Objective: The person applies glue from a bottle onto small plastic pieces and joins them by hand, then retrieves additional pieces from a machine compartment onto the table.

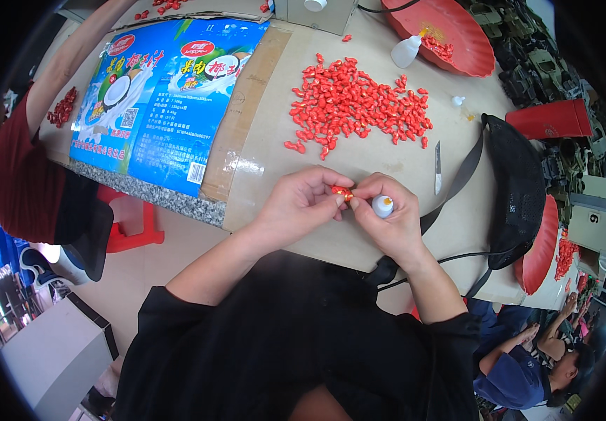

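Above the near edge of the table, a small red piece with gold-coloured marks (343,192) is pinched between the fingertips of both hands. My left hand (296,205) holds it from the left, thumb and fingers closed. From the other side, the thumb and forefinger of my right hand (395,223) press against it. A small white squeeze bottle (382,205) is tucked in the same right hand, its yellowish tip pointing up. Beyond my hands lies a wide heap of similar small red pieces (359,102). A slim craft knife (437,168) rests to the right.
At back right are a red scalloped tray (468,52) and another white bottle (406,51). A black bag with a strap (517,193) and a red tumbler (552,119) stand right. Blue printed cardboard (166,98) covers the left; a co-worker's arm (71,59) reaches over it.
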Demonstrator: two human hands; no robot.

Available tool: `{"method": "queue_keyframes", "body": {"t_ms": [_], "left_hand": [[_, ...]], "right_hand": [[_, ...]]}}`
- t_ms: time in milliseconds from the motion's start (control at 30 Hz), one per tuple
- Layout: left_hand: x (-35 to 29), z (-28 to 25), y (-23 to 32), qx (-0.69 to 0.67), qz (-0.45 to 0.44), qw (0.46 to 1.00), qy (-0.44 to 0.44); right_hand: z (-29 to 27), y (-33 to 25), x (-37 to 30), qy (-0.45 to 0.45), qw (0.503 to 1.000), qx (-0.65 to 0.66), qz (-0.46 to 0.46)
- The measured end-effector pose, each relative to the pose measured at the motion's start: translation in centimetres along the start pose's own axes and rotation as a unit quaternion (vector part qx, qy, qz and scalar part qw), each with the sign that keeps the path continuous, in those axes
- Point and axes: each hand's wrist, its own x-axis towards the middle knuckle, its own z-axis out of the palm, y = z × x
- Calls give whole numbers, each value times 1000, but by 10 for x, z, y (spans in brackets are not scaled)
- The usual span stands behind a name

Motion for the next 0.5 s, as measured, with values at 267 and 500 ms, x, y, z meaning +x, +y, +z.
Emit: {"method": "queue_keyframes", "body": {"t_ms": [267,500], "left_hand": [[2,-1,2,12,-7,1000,4],[1,-1,1,7,2,1000,3]], "right_hand": [[0,2,1,-2,1000,3,9],[-1,4,0,-7,1000,8,10]]}}
